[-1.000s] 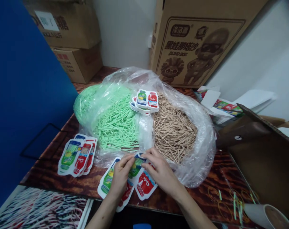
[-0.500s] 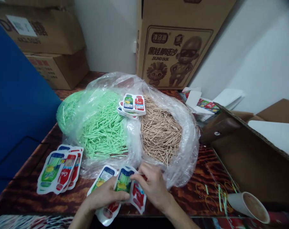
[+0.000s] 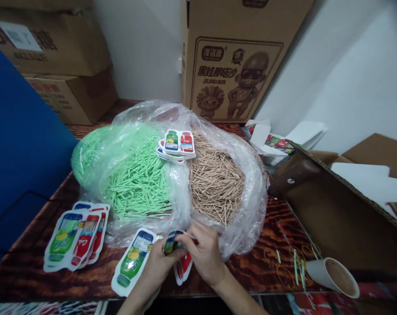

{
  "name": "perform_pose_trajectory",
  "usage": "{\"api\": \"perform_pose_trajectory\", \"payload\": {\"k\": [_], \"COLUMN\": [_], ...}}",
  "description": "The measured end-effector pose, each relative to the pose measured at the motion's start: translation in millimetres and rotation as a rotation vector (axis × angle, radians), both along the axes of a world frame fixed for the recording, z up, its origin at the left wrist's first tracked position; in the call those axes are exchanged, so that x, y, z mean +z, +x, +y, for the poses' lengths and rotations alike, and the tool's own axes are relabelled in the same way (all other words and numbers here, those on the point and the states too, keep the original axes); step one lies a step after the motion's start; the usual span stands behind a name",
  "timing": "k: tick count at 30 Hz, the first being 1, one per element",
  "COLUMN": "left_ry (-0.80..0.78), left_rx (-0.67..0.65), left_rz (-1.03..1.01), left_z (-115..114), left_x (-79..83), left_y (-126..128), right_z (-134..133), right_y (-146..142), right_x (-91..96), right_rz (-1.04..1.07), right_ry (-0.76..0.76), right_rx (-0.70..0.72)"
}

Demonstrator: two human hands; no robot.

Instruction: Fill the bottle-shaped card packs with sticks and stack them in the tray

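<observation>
Between my hands is a bottle-shaped packet (image 3: 184,267), green on one half and red on the other, bent at its middle. My left hand (image 3: 162,262) grips its green side, thumb on top. The fingers of my right hand (image 3: 203,251) close on its upper edge and red side. Just left of my left hand another such packet (image 3: 133,259) lies flat on the table. Behind my hands, a clear plastic bag (image 3: 182,192) lies open around a heap of light green sticks (image 3: 137,183) and a heap of brown sticks (image 3: 214,179).
Packets are piled at the left (image 3: 62,240), and a small stack (image 3: 179,144) rests on the bag. At right are a tipped paper cup (image 3: 332,275), rubber bands (image 3: 285,278) and an open carton (image 3: 332,210). A printed cardboard box (image 3: 231,78) stands behind.
The packet in my hands has gone from nearly flat to bent, and my hands have drawn closer together. My left hand has moved off the packet lying beside it. The view has shifted slightly.
</observation>
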State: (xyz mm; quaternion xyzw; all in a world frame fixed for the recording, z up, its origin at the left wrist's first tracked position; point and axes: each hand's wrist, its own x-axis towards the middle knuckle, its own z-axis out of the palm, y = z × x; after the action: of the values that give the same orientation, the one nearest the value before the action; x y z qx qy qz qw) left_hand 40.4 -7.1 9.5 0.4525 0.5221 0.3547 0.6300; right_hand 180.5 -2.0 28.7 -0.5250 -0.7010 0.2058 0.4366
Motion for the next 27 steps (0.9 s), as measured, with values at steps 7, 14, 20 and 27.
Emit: {"api": "perform_pose_trajectory", "payload": {"k": [7,14,20,27], "left_ry": [0.035,0.014,-0.064,-0.1], "left_rx": [0.108,0.147,0.171,0.23], "left_rz": [0.03,0.018,-0.043,-0.12], "left_z": [0,0,-2,2], "left_x": [-1.6,0.9,-8.7,-8.0], "left_y": [-7,-5,-11,-12], "right_z": [47,86,83,80], "right_y": [44,32,32,46], "right_x": [-9.0,-6.9,-7.4,-11.8], "right_rz": [-0.182,-0.984,-1.049,-0.988], "right_ry": [-0.275,-0.36,-0.374,-0.334], "right_rx": [-0.065,-0.096,-0.037,-0.091]}}
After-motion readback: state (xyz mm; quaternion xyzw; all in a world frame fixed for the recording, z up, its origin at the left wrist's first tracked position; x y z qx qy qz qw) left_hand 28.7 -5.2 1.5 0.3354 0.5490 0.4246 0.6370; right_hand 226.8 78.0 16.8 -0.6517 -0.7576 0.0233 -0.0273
